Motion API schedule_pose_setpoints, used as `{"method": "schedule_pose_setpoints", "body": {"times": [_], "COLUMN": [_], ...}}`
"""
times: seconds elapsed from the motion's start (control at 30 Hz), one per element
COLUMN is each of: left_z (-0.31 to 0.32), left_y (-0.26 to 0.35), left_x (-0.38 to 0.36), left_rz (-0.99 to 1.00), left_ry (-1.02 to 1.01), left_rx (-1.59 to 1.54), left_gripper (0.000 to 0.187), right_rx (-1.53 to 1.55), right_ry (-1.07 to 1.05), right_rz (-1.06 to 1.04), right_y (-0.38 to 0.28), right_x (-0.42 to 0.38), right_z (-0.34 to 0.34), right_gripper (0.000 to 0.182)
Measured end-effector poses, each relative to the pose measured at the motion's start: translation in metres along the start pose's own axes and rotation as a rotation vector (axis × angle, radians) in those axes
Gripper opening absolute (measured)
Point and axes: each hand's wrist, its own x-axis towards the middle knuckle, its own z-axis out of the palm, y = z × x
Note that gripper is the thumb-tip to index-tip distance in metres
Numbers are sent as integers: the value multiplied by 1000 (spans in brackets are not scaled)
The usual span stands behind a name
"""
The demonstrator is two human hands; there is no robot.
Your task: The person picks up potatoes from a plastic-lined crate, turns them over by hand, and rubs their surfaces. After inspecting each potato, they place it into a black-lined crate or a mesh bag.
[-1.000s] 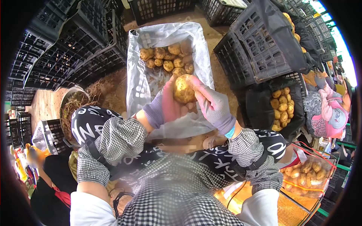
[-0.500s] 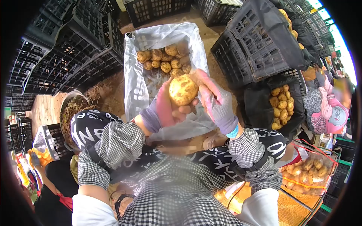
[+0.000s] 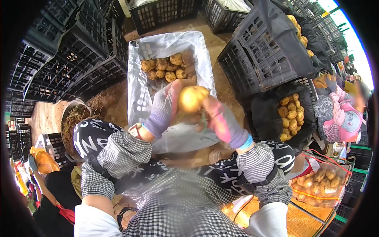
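A large yellow potato, slightly blurred, is held up over the near half of a crate lined with white plastic. My left hand, in a pink and lilac glove, is closed around its left side. The gloved fingers of my right hand bend in against its right edge; their tips are smeared by motion. Beyond my hands, several brown potatoes lie at the far end of the lined crate.
Black crates are stacked at left. A tilted crate and a black-lined box of potatoes stand at right. A bucket of plant debris sits by my left knee. Bagged potatoes lie lower right. A co-worker is farther right.
The potato has been turned and shifted slightly. My right hand has moved down along its right side, and my left hand has come up around it. The view has shifted a little.
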Motion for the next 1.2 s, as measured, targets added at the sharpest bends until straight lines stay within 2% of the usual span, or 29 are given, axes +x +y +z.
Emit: {"method": "schedule_pose_setpoints", "body": {"times": [0.03,0.07,0.1,0.13,0.17,0.2,0.23,0.27,0.3,0.33,0.4,0.47,0.53,0.63,0.67,0.77,0.8,0.83,0.87,0.9,0.93,0.97,1.0,1.03,1.1,1.17,1.2], "left_z": [-3,-6,-2,5,10,-4,2,3,4,1,-9,-17,10,6,7,-6,-16,-26,-38,-51,-64,-77,-88,-97,-109,-117,-122], "left_y": [-5,-9,0,16,26,13,8,4,4,1,-10,-19,11,3,3,-41,-76,-96,-111,-123,-136,-150,-166,-180,-197,-216,-223], "left_x": [1,1,-2,-5,-6,8,5,2,1,2,6,13,-9,-21,-19,5,15,22,30,41,52,58,65,74,112,149,170], "left_rz": [89,73,125,177,233,246,320,288,254,181,24,-132,138,-67,-256,-293,-333,-538,-730,-592,-451,-311,-155,26,181,54,-8], "left_ry": [5,-7,-50,-95,-140,-310,-283,-309,-333,-325,-313,-303,-247,-278,-139,-70,-76,83,112,12,-87,-196,-315,-430,-475,-354,-289], "left_rx": [77,-157,-192,-228,-267,-181,-24,-22,-22,-105,-269,-433,126,-113,-265,-478,-672,-506,-511,-124,258,633,996,1347,1671,1613,1586], "left_gripper": [66,63,67,72,79,96,95,94,93,89,81,73,54,48,39,30,27,33,34,33,31,30,29,28,25,27,29], "right_rx": [3,232,463,507,382,254,128,240,142,46,128,73,-560,-759,-786,-916,-678,-435,-320,-564,-477,-11,-258,-554,-322,-807,-724], "right_ry": [-78,-74,-68,-100,-48,2,52,50,54,58,73,56,183,201,173,67,161,251,306,463,572,442,253,332,601,751,741], "right_rz": [21,55,85,-111,-185,-261,-335,-306,-339,-371,-238,-157,-510,-408,-462,-568,-438,-308,-424,-385,-340,-476,-615,-724,-624,-446,-382], "right_y": [-4,-4,-5,2,3,0,-2,1,3,5,2,9,23,26,30,36,26,11,-3,-42,-78,-80,-107,-131,-131,-105,-84], "right_x": [0,0,0,5,5,5,5,3,5,6,2,-1,5,-6,-7,-8,-14,-18,-14,-13,-8,-7,-10,-13,-14,-26,-31], "right_z": [0,2,3,0,-5,-7,-7,-4,-4,-3,0,-3,-4,3,-1,-13,-10,-7,-24,-43,-63,-122,-152,-140,-109,-99,-100], "right_gripper": [62,57,52,64,70,77,84,88,90,91,92,89,73,70,68,67,70,73,76,79,66,49,44,46,46,44,41]}}
